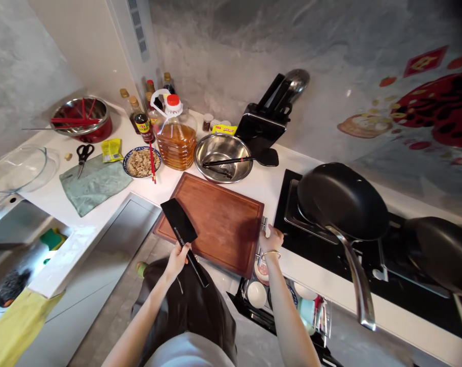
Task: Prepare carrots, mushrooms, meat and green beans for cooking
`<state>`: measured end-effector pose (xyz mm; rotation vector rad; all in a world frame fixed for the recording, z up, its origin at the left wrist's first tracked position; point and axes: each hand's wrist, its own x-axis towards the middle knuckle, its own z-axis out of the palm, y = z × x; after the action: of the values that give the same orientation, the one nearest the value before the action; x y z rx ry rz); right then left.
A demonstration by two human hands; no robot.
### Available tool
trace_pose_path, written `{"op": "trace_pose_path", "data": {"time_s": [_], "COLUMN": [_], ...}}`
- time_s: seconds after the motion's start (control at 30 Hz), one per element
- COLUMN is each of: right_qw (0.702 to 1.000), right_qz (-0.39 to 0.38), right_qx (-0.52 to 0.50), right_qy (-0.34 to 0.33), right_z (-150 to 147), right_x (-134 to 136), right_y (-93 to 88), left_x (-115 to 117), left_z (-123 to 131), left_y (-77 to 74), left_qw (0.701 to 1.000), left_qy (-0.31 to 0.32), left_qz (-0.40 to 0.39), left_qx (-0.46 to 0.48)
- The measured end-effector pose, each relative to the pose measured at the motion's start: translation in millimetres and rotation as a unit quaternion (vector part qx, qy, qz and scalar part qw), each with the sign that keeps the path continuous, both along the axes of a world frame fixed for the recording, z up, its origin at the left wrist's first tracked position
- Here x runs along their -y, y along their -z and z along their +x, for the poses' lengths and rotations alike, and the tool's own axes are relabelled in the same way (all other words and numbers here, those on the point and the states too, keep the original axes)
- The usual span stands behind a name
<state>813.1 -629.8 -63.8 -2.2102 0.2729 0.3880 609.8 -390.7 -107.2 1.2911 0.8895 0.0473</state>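
Note:
A black cleaver is in my left hand, which is closed where the handle meets the blade. Its blade points up and left, over the near left edge of a brown wooden cutting board. My right hand, with a bracelet at the wrist, is closed at the board's right edge, around its metal side handle; the fingertips are partly hidden. Behind the board stands a steel bowl with a black spatula laid across it. To the left is a patterned bowl of minced food with red chopsticks on it.
Below my right arm a drawer of bowls is pulled out. A wok sits on the stove at right, its handle reaching over the counter edge. An oil jug, knife block, scissors and sink surround the workspace.

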Motion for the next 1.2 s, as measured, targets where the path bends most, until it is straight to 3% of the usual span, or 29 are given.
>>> {"op": "trace_pose_path", "data": {"time_s": [0.1,0.2,0.3,0.37,0.5,0.6,0.67,0.83,1.03,1.2], "right_qw": [0.986,0.988,0.979,0.959,0.921,0.937,0.947,0.965,0.969,0.971], "right_qz": [-0.098,-0.052,0.014,0.018,-0.002,-0.072,-0.109,-0.125,-0.145,-0.131], "right_qx": [0.133,0.099,0.026,-0.022,-0.075,-0.052,-0.026,0.018,0.043,0.028], "right_qy": [-0.017,-0.108,-0.204,-0.283,-0.383,-0.339,-0.3,-0.23,-0.196,-0.197], "right_z": [6.1,-8.5,-35.2,-54.5,-83.9,-91.7,-91.6,-91.4,-96.9,-99.6], "right_x": [-6.4,-24.1,-53.7,-75.4,-113.1,-131.5,-135.7,-116.1,-89.9,-84.6], "right_y": [33.2,44.7,35.8,26.1,15.7,17.8,21.6,30.4,26.7,17.6], "left_x": [6.4,13.7,19.6,21.7,17.2,2.0,-13.1,-45.5,-38.4,-39.4], "left_z": [12.9,26.5,40.8,50.1,64.8,68.7,68.1,76.0,110.2,105.6], "left_y": [2.9,9.7,14.9,15.0,7.1,0.3,-1.1,9.9,24.4,27.8], "left_qw": [1.0,0.998,0.996,0.997,0.993,0.972,0.962,0.948,0.869,0.818], "left_qy": [0.018,0.033,0.058,0.067,0.075,0.137,0.171,0.188,0.295,0.287], "left_qz": [-0.011,-0.049,-0.062,-0.038,0.09,0.192,0.213,0.254,0.376,0.488], "left_qx": [0.006,0.014,0.008,-0.011,-0.033,-0.003,0.018,0.035,0.13,0.105]}}
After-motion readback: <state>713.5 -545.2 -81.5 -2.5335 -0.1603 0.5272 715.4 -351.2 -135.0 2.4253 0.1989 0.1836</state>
